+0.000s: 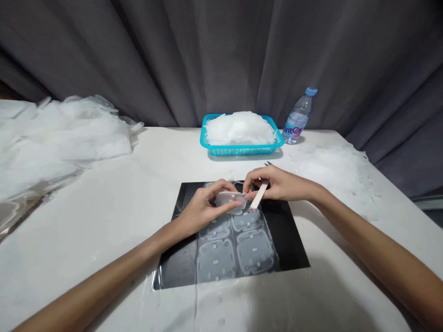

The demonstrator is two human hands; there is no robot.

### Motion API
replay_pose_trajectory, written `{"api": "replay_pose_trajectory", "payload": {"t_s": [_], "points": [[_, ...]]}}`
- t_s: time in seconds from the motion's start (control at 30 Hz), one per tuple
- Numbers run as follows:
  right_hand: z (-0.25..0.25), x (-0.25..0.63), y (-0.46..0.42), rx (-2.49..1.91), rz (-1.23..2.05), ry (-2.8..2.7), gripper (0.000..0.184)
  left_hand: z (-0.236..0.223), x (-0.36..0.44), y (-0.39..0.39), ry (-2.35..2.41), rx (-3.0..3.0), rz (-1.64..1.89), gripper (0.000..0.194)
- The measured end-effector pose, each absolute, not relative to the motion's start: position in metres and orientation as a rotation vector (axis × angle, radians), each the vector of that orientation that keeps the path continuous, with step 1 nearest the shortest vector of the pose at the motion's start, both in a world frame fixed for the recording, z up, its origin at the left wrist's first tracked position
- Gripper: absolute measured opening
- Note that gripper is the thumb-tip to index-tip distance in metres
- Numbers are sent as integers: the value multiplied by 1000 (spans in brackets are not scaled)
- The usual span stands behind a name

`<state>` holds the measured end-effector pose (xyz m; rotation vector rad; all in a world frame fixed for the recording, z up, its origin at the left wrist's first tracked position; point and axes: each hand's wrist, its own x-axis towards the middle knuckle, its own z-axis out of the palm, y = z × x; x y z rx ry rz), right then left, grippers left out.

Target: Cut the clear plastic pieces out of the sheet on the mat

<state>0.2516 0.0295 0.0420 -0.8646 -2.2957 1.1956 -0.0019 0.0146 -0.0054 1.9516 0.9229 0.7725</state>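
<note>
My left hand (211, 203) is closed around a small translucent plastic piece (226, 198), thumb in front and fingers behind. At that piece's right edge, the fingertips of my right hand (266, 182) are pinched together. Tucked in the same right hand are tweezers (259, 196) with a flat pale handle end pointing down towards me and two dark tips showing beyond the knuckles. Beneath both hands lies a clear sheet of rounded square plastic pieces (216, 260) on a black mat (290, 244). My fingers hide part of the sheet's far end.
A blue basket (242, 150) heaped with white translucent material stands at the back, a water bottle (296, 121) beside it. A large pile of clear plastic sheets (69, 133) covers the left side. More translucent scraps (332, 170) lie on the right of the white table (114, 240).
</note>
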Motion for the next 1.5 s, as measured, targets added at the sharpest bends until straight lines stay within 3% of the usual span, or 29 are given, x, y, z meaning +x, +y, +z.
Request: {"api": "replay_pose_trajectory", "payload": {"t_s": [0.33,1.0,1.37,1.5], "points": [[40,254,28,-898,916,-2243,8,-8,-5,13,850,1930,814,17],[36,253,29,-802,807,-2265,7,-12,-7,15,808,1851,857,20],[34,252,28,-785,786,-2257,7,-11,-6,16,810,1829,858,18],[35,250,27,-832,986,-2134,11,-11,-5,18,818,1722,857,24]]}}
